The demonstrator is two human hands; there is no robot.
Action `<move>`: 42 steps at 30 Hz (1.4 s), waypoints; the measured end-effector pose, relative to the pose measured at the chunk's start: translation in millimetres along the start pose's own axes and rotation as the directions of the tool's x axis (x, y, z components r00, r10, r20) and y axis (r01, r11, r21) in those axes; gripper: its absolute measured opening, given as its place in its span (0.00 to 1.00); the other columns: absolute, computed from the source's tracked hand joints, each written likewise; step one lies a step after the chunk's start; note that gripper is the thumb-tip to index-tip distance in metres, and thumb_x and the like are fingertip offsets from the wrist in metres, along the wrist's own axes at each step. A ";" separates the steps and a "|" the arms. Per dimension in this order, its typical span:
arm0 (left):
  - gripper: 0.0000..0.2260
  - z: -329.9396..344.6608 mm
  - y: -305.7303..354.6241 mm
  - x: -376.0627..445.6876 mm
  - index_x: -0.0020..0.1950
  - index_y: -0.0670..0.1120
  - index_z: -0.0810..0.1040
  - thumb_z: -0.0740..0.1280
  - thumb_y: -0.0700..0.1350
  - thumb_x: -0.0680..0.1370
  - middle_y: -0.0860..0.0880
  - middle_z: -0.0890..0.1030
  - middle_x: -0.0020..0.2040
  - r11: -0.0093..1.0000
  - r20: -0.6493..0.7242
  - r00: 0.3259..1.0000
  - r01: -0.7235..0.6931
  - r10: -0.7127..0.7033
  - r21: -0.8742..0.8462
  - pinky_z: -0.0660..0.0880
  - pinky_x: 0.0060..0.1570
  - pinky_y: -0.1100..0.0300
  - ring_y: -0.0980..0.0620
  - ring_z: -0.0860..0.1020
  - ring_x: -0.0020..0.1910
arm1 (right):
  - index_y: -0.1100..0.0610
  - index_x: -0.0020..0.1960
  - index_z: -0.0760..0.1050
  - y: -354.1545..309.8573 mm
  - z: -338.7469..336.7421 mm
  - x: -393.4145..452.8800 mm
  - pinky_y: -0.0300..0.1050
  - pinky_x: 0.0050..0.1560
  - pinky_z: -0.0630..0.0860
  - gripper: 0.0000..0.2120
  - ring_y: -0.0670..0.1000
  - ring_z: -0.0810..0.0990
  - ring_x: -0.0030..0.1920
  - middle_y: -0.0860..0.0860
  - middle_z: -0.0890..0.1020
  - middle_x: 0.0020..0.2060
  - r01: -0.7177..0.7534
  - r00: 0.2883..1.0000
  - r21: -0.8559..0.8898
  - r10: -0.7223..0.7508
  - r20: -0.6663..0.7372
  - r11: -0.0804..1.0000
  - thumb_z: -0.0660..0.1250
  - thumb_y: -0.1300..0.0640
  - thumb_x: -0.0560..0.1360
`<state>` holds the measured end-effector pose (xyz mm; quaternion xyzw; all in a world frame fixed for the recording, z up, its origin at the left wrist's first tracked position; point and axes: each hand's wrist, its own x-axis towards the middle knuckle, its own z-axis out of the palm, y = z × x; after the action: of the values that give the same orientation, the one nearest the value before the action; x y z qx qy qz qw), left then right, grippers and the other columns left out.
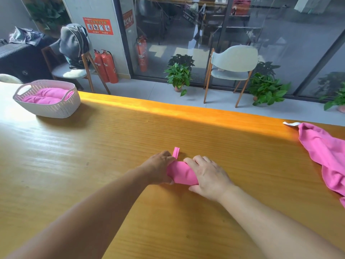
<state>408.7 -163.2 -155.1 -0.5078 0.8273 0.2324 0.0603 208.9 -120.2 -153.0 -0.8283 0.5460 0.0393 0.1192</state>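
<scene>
Long yellow wooden surface point(130, 139) before a glass wall. Pink towel point(182, 173) lies mid-surface, rolled into a tight cylinder, one narrow strip protruding at the far side. Left hand point(158, 168) and right hand point(207, 174) curl over its ends. Rolling judged nearly complete. Basket point(46, 107) already holds rolled towels; another unrolled towel point(324, 156) waits at right.

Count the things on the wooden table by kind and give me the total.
White basket: 1
Pink towel rolls inside it: 2 visible
Pink towel roll held by left hand and right hand: 1
Loose pink towel: 1
Total: 5
</scene>
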 end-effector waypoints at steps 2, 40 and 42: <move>0.34 -0.5 2.3 3.3 0.73 0.49 0.67 0.74 0.56 0.70 0.50 0.65 0.66 0.997 0.006 1.000 0.012 -0.013 0.082 0.64 0.68 0.55 0.48 0.64 0.66 | 0.45 0.71 0.60 0.8 1.3 3.8 0.46 0.61 0.70 0.33 0.52 0.71 0.60 0.47 0.71 0.59 -0.027 0.999 0.031 0.028 -0.032 0.999 0.72 0.44 0.71; 0.16 -6.9 28.6 -57.6 0.57 0.43 0.83 0.72 0.48 0.72 0.39 0.82 0.49 -0.170 0.129 0.956 0.086 -0.265 -0.982 0.78 0.54 0.47 0.41 0.81 0.45 | 0.46 0.54 0.79 -63.0 -13.0 -34.2 0.37 0.47 0.77 0.16 0.45 0.83 0.46 0.44 0.85 0.44 -0.130 0.964 0.895 0.265 0.014 0.427 0.73 0.41 0.70; 0.24 -10.1 14.3 -67.4 0.57 0.40 0.82 0.77 0.50 0.65 0.39 0.81 0.48 -0.219 0.174 0.957 0.123 -0.230 -0.968 0.77 0.52 0.49 0.42 0.80 0.44 | 0.49 0.53 0.82 -48.7 -21.2 -32.2 0.42 0.50 0.77 0.12 0.45 0.83 0.45 0.45 0.85 0.46 -0.159 0.925 0.961 0.374 0.066 0.226 0.68 0.43 0.75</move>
<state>429.8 -107.5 -118.8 -0.4884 0.2677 0.7540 -0.3482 239.1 -78.2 -118.6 -0.4828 0.6008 -0.3498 0.5325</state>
